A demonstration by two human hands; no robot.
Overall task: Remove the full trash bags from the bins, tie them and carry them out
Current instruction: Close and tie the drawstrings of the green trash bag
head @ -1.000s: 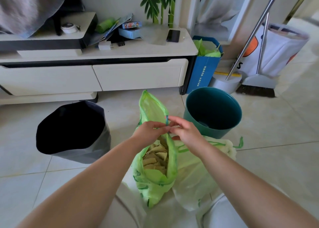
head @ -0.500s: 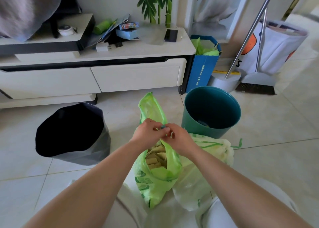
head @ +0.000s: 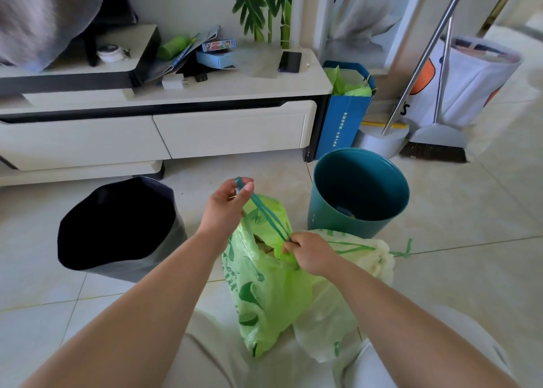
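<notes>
Head view: the green trash bag (head: 264, 293) stands just left of the teal bin (head: 361, 193) and nearer the camera, its mouth partly open with crumpled contents showing. The left hand (head: 226, 208) is raised above the bag, level with the bin's rim, with thumb and curled fingers pinching the looped end of the teal drawstring (head: 266, 211). The drawstring runs taut down to the right hand (head: 311, 254), whose fingers are curled round the bag's gathered rim. A paler bag (head: 361, 258) lies just in front of the teal bin, its mouth drawn closed. A black-lined bin (head: 117, 226) stands well left of the teal bin. A broom (head: 435, 146) leans behind it, to the right.
</notes>
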